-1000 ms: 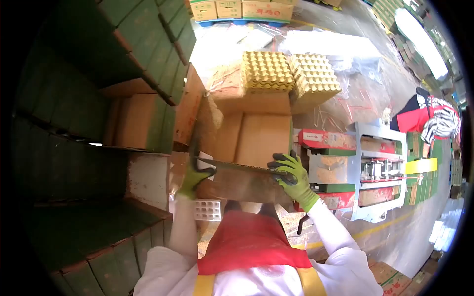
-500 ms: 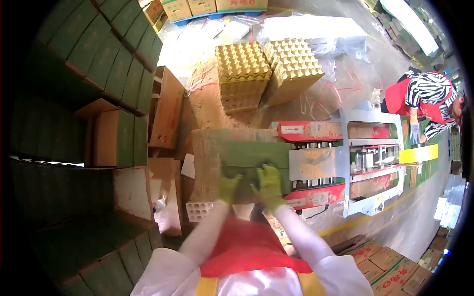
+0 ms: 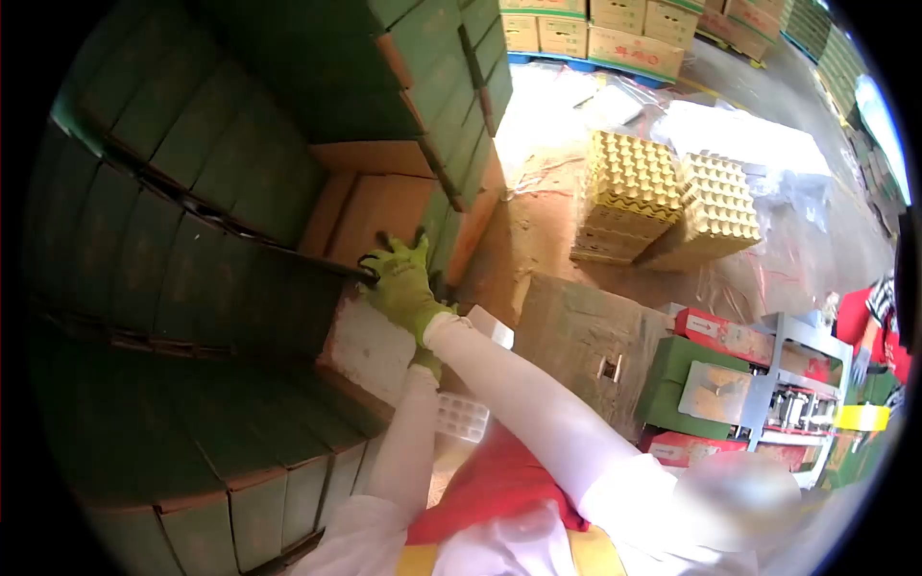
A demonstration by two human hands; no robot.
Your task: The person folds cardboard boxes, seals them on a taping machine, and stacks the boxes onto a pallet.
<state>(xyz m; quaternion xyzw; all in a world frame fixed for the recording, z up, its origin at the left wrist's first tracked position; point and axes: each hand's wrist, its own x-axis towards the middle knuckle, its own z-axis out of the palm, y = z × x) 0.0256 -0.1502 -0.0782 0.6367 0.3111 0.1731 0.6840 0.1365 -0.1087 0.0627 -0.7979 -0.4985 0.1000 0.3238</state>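
Our right hand [image 3: 399, 283], in a green and black glove, lies with its fingers spread over the near edge of an open box [image 3: 384, 216]; we cannot tell whether it grips that edge. Our left hand [image 3: 427, 363] is tucked beneath the right wrist and mostly hidden, so we cannot tell what it does.

Largest of all, green boxes [image 3: 134, 403] rise in a dark stack on our left and run down toward us. At the far side we see brown boxes [image 3: 634, 53] piled on a blue pallet. To our right is a machine [image 3: 792, 408] with a pale frame and red sides, and past it a person [image 3: 853, 317] in red, cut off by the dark border of the view. Between us and the machine stands a worn brown desk [image 3: 586, 346].

Beyond the desk, two stacks of yellow egg trays [image 3: 634, 182] stand side by side. The open box, brown inside, sits upright among the green ones, its mouth upward. Another green box [image 3: 667, 389] rests at the machine's near end. Smaller yet, a white tray [image 3: 461, 418] with square cells lies near our left forearm.
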